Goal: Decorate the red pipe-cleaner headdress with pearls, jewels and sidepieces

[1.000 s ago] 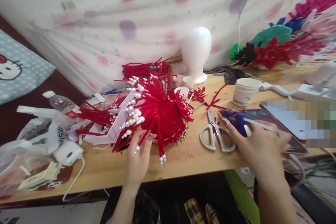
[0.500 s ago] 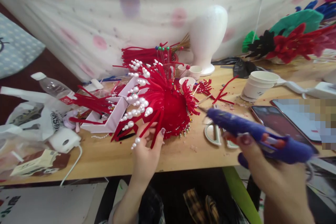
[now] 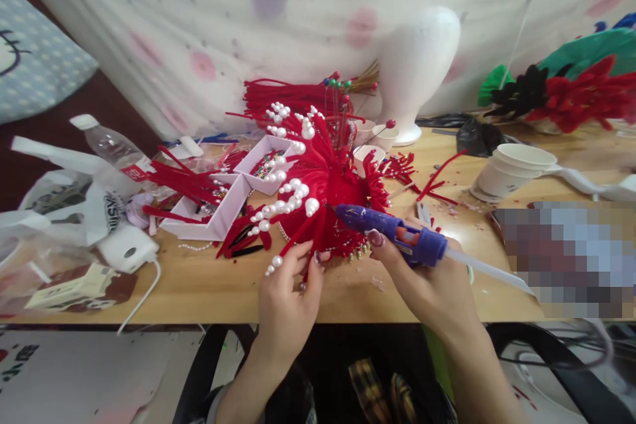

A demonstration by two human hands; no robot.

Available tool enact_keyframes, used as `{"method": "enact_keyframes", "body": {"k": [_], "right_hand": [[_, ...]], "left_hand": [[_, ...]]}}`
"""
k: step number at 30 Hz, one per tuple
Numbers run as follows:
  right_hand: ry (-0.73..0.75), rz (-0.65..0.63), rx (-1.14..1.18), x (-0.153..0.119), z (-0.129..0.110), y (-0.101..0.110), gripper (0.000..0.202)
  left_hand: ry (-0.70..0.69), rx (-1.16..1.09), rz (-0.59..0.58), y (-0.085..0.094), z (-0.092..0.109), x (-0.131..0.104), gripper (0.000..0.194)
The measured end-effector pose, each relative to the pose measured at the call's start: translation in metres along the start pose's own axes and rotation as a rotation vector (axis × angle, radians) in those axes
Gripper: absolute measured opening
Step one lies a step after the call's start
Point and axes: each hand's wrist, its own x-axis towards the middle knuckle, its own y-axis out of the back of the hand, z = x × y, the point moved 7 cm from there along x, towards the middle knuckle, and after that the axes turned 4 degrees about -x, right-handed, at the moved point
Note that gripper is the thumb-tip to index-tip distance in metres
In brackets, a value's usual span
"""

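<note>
A red velvety headpiece (image 3: 342, 192) with white pearl sprays (image 3: 293, 199) lies at the middle of the table. My left hand (image 3: 293, 288) is closed on thin red strips at its front edge, one of them tipped with pearls. My right hand (image 3: 427, 278) grips a blue glue gun (image 3: 387, 228), a clear glue stick jutting from its back. The gun's nozzle points left, at the red strips just above my left fingers; whether it touches them is unclear.
White boxes (image 3: 216, 212) with beads and red stems sit to the left, beside a bottle (image 3: 112, 152) and a white adapter (image 3: 128, 250). Behind stands a white foam head (image 3: 420, 66). Paper cups (image 3: 514, 169) and artificial flowers (image 3: 586, 93) are at the right.
My right hand has brought the glue gun left, from beside the headpiece to over its front strips. The view has shifted slightly; my left hand still pinches the strips.
</note>
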Motion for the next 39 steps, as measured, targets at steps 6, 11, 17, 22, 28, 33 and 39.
{"method": "enact_keyframes", "body": {"k": [6,11,17,22,28,33,39], "right_hand": [[0.002,0.007,-0.036,0.001,0.002,-0.003,0.03],[-0.005,-0.007,-0.016,0.001,0.003,-0.006,0.029],[-0.046,-0.019,0.013,-0.003,0.009,-0.006,0.028],[-0.015,-0.023,0.01,-0.002,0.003,-0.006,0.028],[0.01,0.016,-0.04,0.003,0.0,-0.005,0.033],[0.017,0.0,-0.031,0.0,-0.001,-0.004,0.034],[0.023,-0.056,-0.033,-0.006,-0.003,-0.005,0.03]], "left_hand": [[-0.062,0.116,0.028,0.003,0.005,-0.001,0.022],[-0.073,0.098,0.019,0.003,0.007,-0.001,0.025],[-0.091,0.085,0.007,0.002,0.006,0.0,0.026],[-0.104,0.09,0.014,0.002,0.007,-0.001,0.026],[-0.115,0.1,0.026,0.003,0.008,0.0,0.026],[-0.127,0.098,0.021,0.002,0.007,0.0,0.026],[-0.112,0.116,0.027,0.004,0.007,0.0,0.026]]}}
